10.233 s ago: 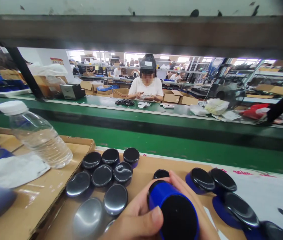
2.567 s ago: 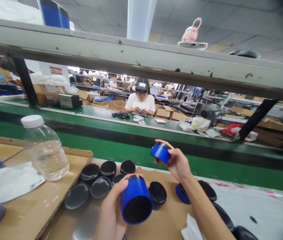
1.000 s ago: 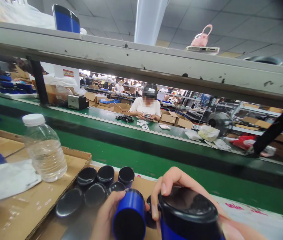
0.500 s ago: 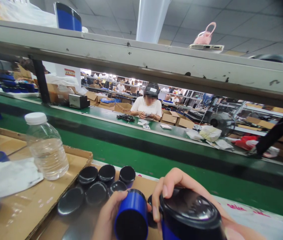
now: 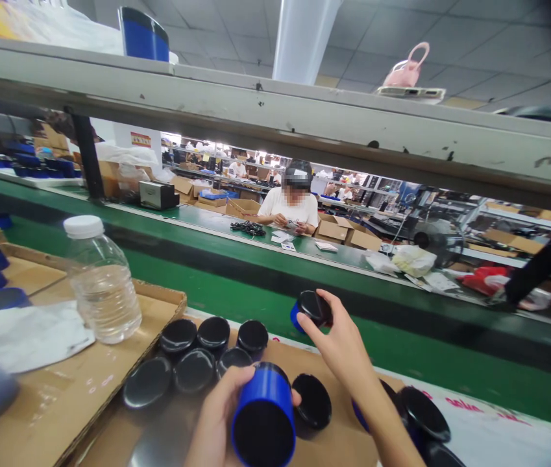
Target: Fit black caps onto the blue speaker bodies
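My left hand (image 5: 226, 408) grips a blue cylinder (image 5: 266, 405) with a black end, tilted so that its dark round face points toward me. Farther forward, above the edge of the green belt, my right hand (image 5: 336, 324) has its thumb and fingers around a blue cylinder with a black top (image 5: 315, 307). Just right of the left hand stands a black-topped cylinder (image 5: 312, 402) on the cardboard (image 5: 338, 444). Several more black-topped cylinders (image 5: 195, 371) stand in a group left of it. Others (image 5: 424, 415) sit at the lower right, partly behind my right forearm.
A water bottle (image 5: 104, 285) and a white cloth (image 5: 26, 334) rest on a cardboard tray (image 5: 85, 373) at left. The green belt (image 5: 226, 285) runs across, beneath an overhead shelf (image 5: 236, 91). A co-worker (image 5: 291, 201) sits beyond it, near black cables (image 5: 248, 227).
My right hand has moved forward and up from the lower right, carrying a black-topped cylinder away from me toward the belt. My left hand still holds its cylinder, nearly in place.
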Tool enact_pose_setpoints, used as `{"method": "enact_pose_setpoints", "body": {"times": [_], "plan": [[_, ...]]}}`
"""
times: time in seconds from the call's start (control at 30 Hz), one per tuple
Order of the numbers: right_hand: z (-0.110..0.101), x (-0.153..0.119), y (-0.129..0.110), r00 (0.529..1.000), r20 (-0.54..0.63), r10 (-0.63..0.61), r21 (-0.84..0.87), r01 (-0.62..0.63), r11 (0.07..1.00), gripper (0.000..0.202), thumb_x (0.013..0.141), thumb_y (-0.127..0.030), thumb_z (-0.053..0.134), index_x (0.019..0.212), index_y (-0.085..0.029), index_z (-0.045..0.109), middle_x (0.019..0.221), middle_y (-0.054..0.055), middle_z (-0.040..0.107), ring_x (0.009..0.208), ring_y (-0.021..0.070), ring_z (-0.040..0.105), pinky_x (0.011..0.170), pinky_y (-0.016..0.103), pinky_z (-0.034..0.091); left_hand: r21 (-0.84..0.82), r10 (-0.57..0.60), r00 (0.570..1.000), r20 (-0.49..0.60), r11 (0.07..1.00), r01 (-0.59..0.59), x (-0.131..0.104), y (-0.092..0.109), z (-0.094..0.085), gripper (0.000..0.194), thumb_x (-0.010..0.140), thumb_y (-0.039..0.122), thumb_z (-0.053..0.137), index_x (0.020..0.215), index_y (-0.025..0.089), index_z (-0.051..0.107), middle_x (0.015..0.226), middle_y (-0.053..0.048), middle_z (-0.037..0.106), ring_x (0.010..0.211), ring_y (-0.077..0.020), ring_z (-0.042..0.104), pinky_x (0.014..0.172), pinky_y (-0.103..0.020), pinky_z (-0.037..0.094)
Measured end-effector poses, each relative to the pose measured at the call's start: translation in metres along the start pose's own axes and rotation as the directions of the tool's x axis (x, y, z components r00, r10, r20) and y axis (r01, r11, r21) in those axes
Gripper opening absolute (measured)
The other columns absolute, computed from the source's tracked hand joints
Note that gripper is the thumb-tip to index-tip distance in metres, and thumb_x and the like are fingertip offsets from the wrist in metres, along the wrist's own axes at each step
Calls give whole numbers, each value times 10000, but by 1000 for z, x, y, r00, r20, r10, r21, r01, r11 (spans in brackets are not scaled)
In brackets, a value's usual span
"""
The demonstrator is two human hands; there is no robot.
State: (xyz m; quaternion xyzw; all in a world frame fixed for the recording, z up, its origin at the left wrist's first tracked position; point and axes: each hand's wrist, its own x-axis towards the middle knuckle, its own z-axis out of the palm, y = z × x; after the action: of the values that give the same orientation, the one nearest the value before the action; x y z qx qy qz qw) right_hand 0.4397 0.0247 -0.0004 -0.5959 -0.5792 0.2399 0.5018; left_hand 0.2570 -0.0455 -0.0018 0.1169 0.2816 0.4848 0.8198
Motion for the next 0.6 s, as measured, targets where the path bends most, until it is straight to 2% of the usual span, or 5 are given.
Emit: {"method": "enact_pose_setpoints", "body": {"times": [0.17, 0.3, 0.43, 0.5, 0.6], "plan": [[18, 18, 73, 985, -170, 20, -206, -55, 977, 429, 893, -288, 648, 1289, -189, 515, 1372, 97, 485, 1215, 291, 507, 996, 529, 438, -8, -21, 1000, -17, 1000, 21, 0, 0, -2, 335, 880, 251, 510, 745, 20, 712, 675, -177, 729, 529, -186, 646, 517, -241, 475], [24, 18, 85, 974, -227, 25, -280, -90, 956, 479, 893, -293, 650, 1336, -201, 494, 1479, 99, 395, 1352, 340, 372, 1088, 620, 306, -44, -20, 1000, -11, 999, 20, 0, -1, -2, 280, 862, 256, 552, 758, 40, 697, 668, -173, 736, 558, -211, 670, 544, -264, 496], [14, 7, 29, 981, -186, -52, -276, -1, 961, 514, 901, -333, 608, 1361, -150, 468, 1554, 150, 271, 1456, 370, 155, 1146, 620, 184, -17, -16, 999, -34, 1000, 15, -2, -1, -2, 292, 889, 254, 536, 762, 46, 698, 709, -185, 750, 626, -223, 694, 613, -276, 516], [1, -9, -15, 985, -127, -117, -243, 83, 966, 485, 921, -479, 511, 1309, -189, 539, 1522, 155, 341, 1444, 324, 240, 1162, 546, 232, -19, -31, 999, 20, 999, 31, -4, -1, -3, 282, 888, 274, 556, 799, 56, 711, 746, -174, 757, 732, -245, 719, 681, -278, 529], [-19, -47, -65, 984, -74, -164, -189, 147, 971, 427, 915, -626, 413, 1228, -402, 601, 1450, -11, 490, 1356, 273, 431, 1157, 512, 289, -64, -100, 987, 125, 992, 109, -5, -3, -6, 299, 907, 326, 567, 899, 80, 735, 856, -149, 768, 914, -264, 719, 836, -305, 528]]}}
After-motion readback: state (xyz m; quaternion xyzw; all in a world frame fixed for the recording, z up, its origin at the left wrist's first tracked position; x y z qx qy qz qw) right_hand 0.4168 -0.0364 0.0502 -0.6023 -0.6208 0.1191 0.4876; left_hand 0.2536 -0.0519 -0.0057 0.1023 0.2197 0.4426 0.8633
